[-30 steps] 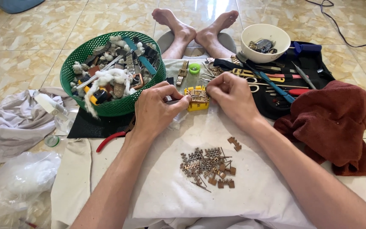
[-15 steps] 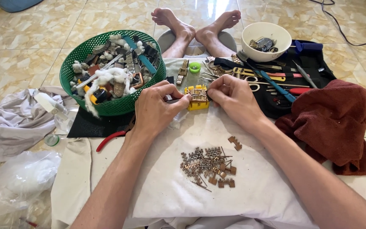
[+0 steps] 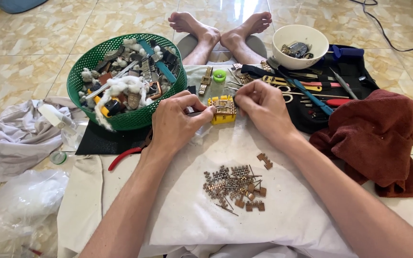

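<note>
A small yellow block holder point(image 3: 222, 111) with a metal watch band piece on top rests on the white cloth point(image 3: 244, 210). My left hand point(image 3: 177, 122) grips a thin tool whose tip meets the left side of the block. My right hand point(image 3: 260, 107) pinches at the block's right side with fingers closed. Nearer to me on the cloth lies a pile of several brown metal band links and pins point(image 3: 237, 186).
A green basket point(image 3: 92, 62) full of watch parts stands at the left. A white bowl point(image 3: 300, 46), tools on a black mat point(image 3: 311, 93) and a dark red towel point(image 3: 378, 134) are at the right. Red-handled pliers point(image 3: 125, 154), grey cloth point(image 3: 15, 134), bare feet point(image 3: 221, 31) beyond.
Both hands stay at the yellow block with only slight finger shifts; nothing else has moved.
</note>
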